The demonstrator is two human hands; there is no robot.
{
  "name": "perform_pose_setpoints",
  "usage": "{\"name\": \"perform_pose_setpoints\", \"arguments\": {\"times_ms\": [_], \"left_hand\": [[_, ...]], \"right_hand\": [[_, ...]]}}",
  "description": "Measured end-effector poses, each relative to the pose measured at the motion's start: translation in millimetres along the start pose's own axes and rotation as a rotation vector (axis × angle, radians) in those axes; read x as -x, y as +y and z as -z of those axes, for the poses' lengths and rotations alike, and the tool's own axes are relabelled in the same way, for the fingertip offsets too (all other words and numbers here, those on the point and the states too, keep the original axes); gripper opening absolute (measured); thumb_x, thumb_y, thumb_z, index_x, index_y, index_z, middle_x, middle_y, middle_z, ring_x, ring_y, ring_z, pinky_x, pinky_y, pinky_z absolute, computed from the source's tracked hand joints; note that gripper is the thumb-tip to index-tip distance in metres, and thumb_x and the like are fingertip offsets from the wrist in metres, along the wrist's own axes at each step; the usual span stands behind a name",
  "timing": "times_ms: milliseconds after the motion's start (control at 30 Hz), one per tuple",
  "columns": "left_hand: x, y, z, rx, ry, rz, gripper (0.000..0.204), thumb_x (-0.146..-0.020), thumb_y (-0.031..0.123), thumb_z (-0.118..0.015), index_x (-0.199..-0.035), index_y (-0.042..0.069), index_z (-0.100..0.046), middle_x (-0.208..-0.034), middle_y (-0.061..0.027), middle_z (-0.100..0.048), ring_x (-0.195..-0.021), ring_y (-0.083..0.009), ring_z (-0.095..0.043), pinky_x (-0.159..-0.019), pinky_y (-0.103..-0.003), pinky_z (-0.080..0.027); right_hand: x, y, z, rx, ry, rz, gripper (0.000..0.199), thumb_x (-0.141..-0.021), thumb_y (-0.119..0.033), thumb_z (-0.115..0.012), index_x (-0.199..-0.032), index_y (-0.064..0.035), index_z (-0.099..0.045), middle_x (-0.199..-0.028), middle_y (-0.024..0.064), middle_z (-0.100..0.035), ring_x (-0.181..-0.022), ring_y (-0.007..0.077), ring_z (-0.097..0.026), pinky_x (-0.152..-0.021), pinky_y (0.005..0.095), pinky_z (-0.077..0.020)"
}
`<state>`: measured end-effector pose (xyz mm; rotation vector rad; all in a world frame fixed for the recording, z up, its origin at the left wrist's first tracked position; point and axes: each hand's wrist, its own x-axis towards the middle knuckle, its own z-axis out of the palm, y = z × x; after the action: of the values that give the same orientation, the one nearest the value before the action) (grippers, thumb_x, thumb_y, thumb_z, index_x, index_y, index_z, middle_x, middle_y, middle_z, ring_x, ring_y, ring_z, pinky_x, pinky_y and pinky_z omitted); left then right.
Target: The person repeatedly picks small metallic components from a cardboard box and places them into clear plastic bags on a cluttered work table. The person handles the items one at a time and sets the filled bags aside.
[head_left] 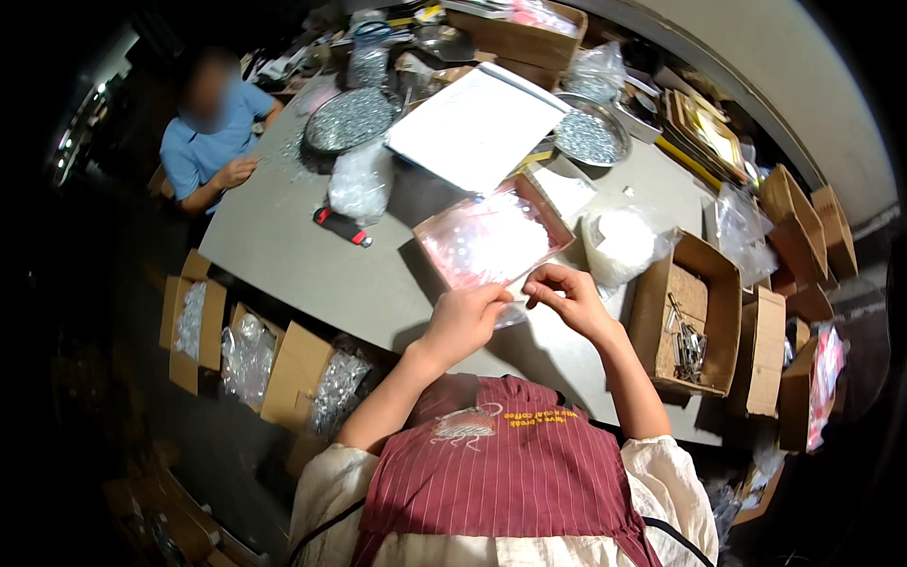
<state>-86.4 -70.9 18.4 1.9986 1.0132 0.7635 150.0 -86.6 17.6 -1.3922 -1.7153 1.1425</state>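
My left hand (468, 317) is closed in a pinch at the near edge of a shallow cardboard box (559, 210). At its fingertips shows a small clear plastic bag (511, 316), which it seems to grip. My right hand (573, 300) is just to the right, thumb and fingers bent together; anything between them is too small to make out. Inside the box lie pink-and-white plastic packets (491, 236), partly washed out by glare. Right of the box stands a clear bag of white pieces (619, 248).
A cardboard box with metal pins (688, 345) stands at right. Beyond are a clipboard (480, 125) and round trays of small metal parts (351, 120) (590, 137). A red-and-black cutter (342, 227) lies left. Boxes of bagged parts (248, 354) line the left edge. Another person (213, 132) sits far left.
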Motion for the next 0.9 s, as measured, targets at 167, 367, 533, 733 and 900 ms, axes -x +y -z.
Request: {"name": "perform_pose_setpoints", "arguments": {"times_ms": [167,367,533,733,900], "left_hand": [[15.6,-20.4,-19.3,-0.063,-0.005,0.119,0.019,-0.088,0.023,-0.072,-0.094,0.006,-0.074,-0.080,-0.0147,-0.073,-0.075,-0.0308,-0.073,-0.068,-0.037,-0.055],[18.9,-2.8,-23.6,-0.020,0.049,0.204,0.020,-0.088,0.024,-0.077,-0.092,0.005,-0.072,-0.077,-0.0150,-0.071,-0.069,-0.0323,-0.070,-0.064,-0.038,-0.054],[13.9,-4.8,-37.8,-0.012,0.155,0.003,0.010,-0.089,0.013,-0.071,-0.094,0.005,-0.074,-0.086,-0.0149,-0.072,-0.077,-0.0331,-0.069,-0.069,-0.040,-0.054],[19.3,-13.0,-41.4,-0.105,0.176,-0.110,0.008,-0.088,0.008,-0.070,-0.094,0.006,-0.074,-0.085,-0.0126,-0.067,-0.081,-0.0336,-0.067,-0.072,-0.042,-0.053],[22.7,-11.3,-42.0,-0.204,0.229,-0.126,0.020,-0.081,0.016,-0.081,-0.080,0.005,-0.064,-0.078,-0.0099,-0.061,-0.077,-0.0315,-0.063,-0.069,-0.043,-0.050]], "right_hand": [[45.2,88.8,19.9,0.769,0.200,-0.041,0.022,-0.085,-0.012,-0.074,-0.102,-0.0023,-0.064,-0.099,0.0179,-0.062,-0.085,0.0399,-0.066,-0.074,0.0479,-0.0539],[50.0,134.9,2.6,0.727,0.226,-0.126,0.026,-0.085,-0.022,-0.071,-0.097,-0.0002,-0.061,-0.090,0.0216,-0.064,-0.085,0.0422,-0.066,-0.074,0.0525,-0.0530],[-2.3,111.0,-4.1,0.668,0.419,-0.152,0.031,-0.085,-0.028,-0.071,-0.094,-0.0002,-0.061,-0.088,0.0214,-0.066,-0.083,0.0428,-0.066,-0.074,0.0519,-0.0532],[-18.8,132.3,-17.8,0.974,0.294,-0.180,0.041,-0.073,-0.036,-0.080,-0.087,-0.0007,-0.066,-0.085,0.0191,-0.069,-0.075,0.0363,-0.070,-0.065,0.0473,-0.0574],[0.0,130.8,-17.3,1.036,0.181,-0.218,0.022,-0.070,-0.024,-0.073,-0.078,-0.0034,-0.069,-0.079,0.0184,-0.069,-0.071,0.0348,-0.070,-0.060,0.0461,-0.0560]]}}
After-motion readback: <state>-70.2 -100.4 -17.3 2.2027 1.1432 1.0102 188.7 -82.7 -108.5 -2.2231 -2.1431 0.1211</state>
